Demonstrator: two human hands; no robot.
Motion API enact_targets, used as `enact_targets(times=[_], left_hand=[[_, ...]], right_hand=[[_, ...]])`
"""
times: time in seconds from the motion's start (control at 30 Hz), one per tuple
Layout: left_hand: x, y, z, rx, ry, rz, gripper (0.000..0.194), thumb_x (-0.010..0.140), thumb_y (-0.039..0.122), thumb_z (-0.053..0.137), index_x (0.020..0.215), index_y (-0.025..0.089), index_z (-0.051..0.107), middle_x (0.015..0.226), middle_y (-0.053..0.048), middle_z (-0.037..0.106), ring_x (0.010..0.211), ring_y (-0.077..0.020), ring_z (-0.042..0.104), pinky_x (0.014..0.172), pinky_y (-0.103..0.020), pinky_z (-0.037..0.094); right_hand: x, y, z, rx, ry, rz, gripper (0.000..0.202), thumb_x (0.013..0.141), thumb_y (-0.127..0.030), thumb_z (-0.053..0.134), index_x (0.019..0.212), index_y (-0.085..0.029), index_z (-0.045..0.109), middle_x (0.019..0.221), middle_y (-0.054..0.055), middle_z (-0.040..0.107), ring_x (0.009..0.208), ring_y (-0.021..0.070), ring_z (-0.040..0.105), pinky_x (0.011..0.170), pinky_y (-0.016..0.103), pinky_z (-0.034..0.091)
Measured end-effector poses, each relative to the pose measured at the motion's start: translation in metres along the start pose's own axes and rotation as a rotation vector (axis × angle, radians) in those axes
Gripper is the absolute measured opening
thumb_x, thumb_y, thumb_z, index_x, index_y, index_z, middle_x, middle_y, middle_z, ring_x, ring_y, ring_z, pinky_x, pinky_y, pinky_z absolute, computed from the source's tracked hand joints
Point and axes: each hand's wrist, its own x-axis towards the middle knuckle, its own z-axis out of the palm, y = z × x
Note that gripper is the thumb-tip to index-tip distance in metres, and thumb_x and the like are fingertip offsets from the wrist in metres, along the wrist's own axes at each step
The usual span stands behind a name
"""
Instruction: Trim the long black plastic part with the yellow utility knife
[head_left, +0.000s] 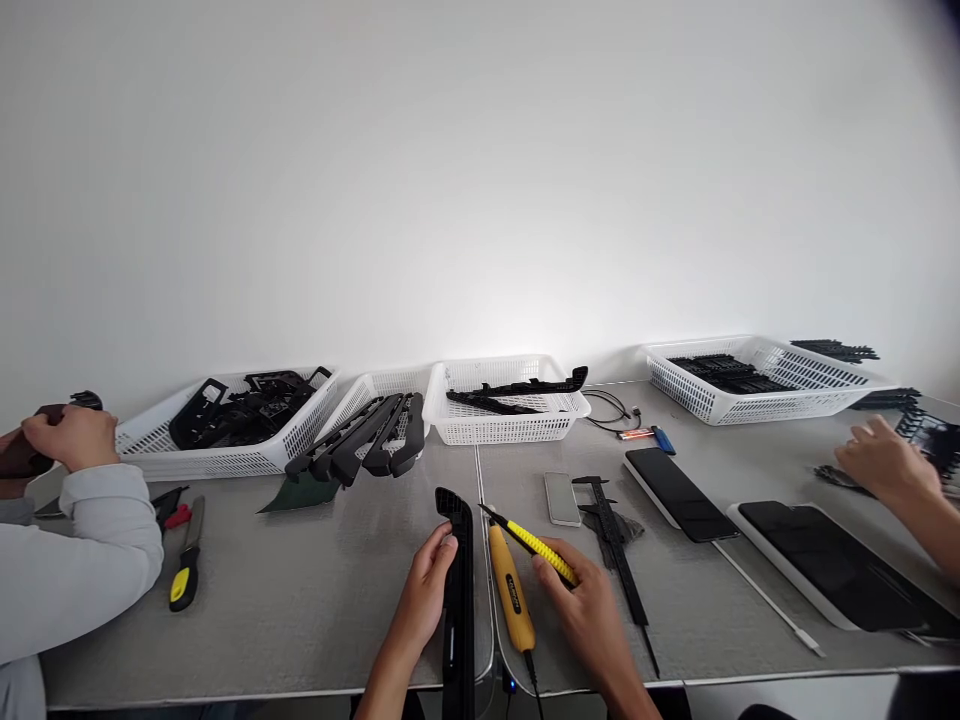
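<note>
Near the table's front edge, my left hand (421, 590) grips a long black plastic part (459, 610), its curved, ribbed end pointing up and away. To the right, my right hand (589, 610) is closed around a yellow craft knife (541, 548), whose dark tip points up and left toward the part without touching it. A corded tool with an orange-yellow handle (511, 590) lies on the table between my two hands.
White baskets (525, 432) with black parts line the wall. Calipers (619, 560), a small grey box (562, 498) and phones (679, 492) lie right. A file (187, 560) lies left. A person's sleeved arm (97, 540) is far left; another person's hand (889, 465) is far right.
</note>
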Motion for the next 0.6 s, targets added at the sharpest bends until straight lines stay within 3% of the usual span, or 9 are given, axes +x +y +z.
enact_targets(times=[0.2,0.4,0.6], left_hand=[[-0.0025,0.0038,0.0004,0.012,-0.044,-0.016,0.059,0.095,0.062,0.063,0.14,0.024,0.065,0.156,-0.012,0.059,0.149,-0.0333,0.051,0.12,-0.043,0.045],[-0.0015,0.0022,0.0023,-0.009,-0.033,-0.052,0.057,0.096,0.058,0.063,0.142,0.024,0.063,0.16,-0.012,0.055,0.153,-0.0325,0.045,0.125,-0.045,0.039],[-0.0025,0.0041,0.0025,0.0,-0.036,-0.038,0.055,0.097,0.056,0.062,0.142,0.024,0.064,0.158,-0.011,0.057,0.152,-0.0322,0.046,0.125,-0.044,0.04]], right_hand=[[0.0028,0.0019,0.0026,0.001,-0.054,-0.029,0.041,0.097,-0.051,0.06,0.115,-0.019,0.079,0.113,0.01,0.079,0.107,0.03,0.071,0.093,0.037,0.055],[0.0024,-0.0032,0.0022,-0.023,-0.088,-0.025,0.032,0.093,-0.041,0.061,0.107,-0.02,0.081,0.105,0.008,0.079,0.098,0.0279,0.072,0.087,0.034,0.055],[0.0015,-0.0043,0.0016,-0.014,-0.068,0.003,0.034,0.091,-0.042,0.06,0.104,-0.018,0.081,0.103,0.009,0.079,0.096,0.028,0.072,0.085,0.034,0.054]])
